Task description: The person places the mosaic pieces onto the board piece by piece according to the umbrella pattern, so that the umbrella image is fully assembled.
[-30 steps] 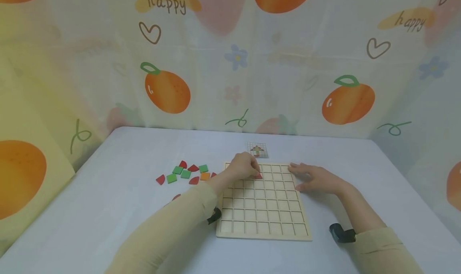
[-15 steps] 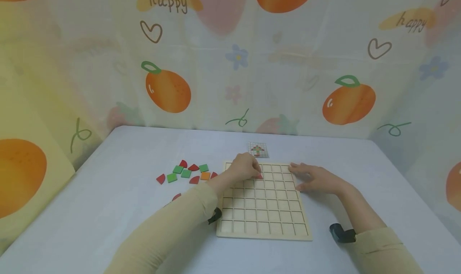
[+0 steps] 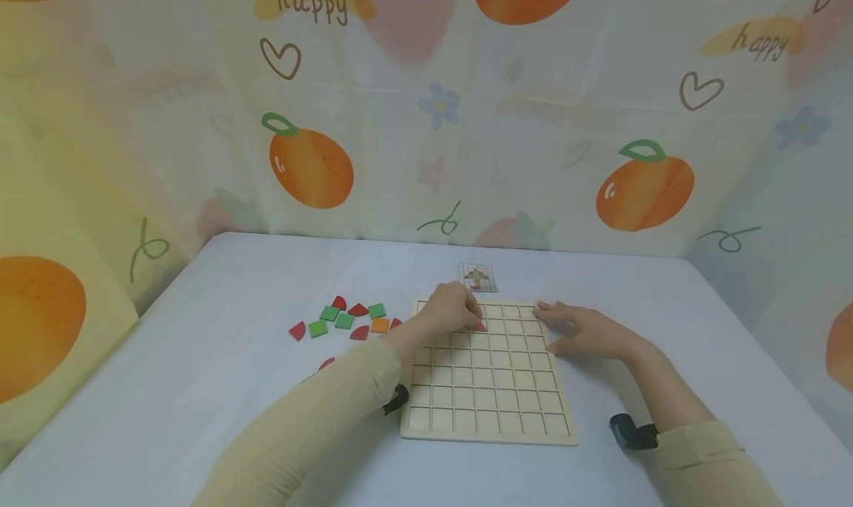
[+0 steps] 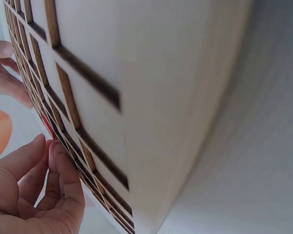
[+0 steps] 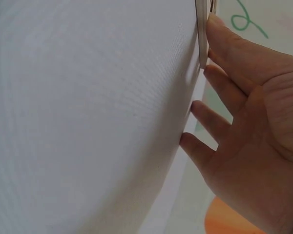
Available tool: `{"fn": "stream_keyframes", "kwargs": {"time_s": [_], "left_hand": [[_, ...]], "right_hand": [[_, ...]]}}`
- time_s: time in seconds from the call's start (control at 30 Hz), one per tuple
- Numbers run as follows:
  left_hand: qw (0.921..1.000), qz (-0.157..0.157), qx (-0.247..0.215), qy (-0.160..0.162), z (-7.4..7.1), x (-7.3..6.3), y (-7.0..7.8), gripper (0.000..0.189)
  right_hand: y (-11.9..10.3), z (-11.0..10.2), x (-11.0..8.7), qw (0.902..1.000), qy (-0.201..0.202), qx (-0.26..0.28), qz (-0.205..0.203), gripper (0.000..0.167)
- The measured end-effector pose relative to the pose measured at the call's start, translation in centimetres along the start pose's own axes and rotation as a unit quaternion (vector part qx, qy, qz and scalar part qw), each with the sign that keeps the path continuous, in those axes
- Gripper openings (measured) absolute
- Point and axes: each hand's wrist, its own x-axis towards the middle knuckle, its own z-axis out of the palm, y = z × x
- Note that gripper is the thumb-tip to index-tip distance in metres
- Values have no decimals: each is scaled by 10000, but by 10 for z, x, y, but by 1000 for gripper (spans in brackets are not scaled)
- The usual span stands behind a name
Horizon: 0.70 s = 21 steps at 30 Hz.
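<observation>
We are seeing the red piece (image 3: 480, 327) lying to the lower right of the left hand (image 3: 453, 309), right at its bent fingertips, near the top middle of the gridded board (image 3: 486, 400). It is sitting at the second row from the top; whether it is fully seated in a cell, we cannot tell. Left thumb and fingers are pinching its edge, and in the left wrist view we are catching a thin red sliver just above them. Those fingers are covering much of the piece, so we cannot judge its long axis. The left hand is plainly the nearer one; the right hand (image 3: 586, 333) is touching the board's edge at right of centre, fingers spread loosely, grasping nothing.

As for writing, we are reading "happy" twice on the patterned cloth (image 3: 373, 100), at the upper left and upper right of the frame. The picture card (image 3: 477, 277) above the board is showing a coloured figure on a grid; we are making out no words or brand there.
</observation>
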Motion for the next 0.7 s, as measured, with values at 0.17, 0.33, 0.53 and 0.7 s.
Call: {"fn": "stream_keyframes", "kwargs": {"time_s": [0.17, 0.33, 0.53, 0.7], "left_hand": [[9997, -44, -200, -129, -6, -3, 1, 16], [9990, 48, -449, -61, -20, -5, -1, 21], [9974, -10, -701, 146, -47, -10, -12, 24], [9954, -275, -870, 283, -69, -18, -31, 30]], "right_hand": [[-1, 1, -1, 10000, 1, 27, 62, 72], [-3, 3, -1, 9999, 1, 24, 117, 72], [-2, 2, -1, 9999, 13, 1, 116, 72], [-1, 1, 1, 9999, -13, -18, 124, 73]]}}
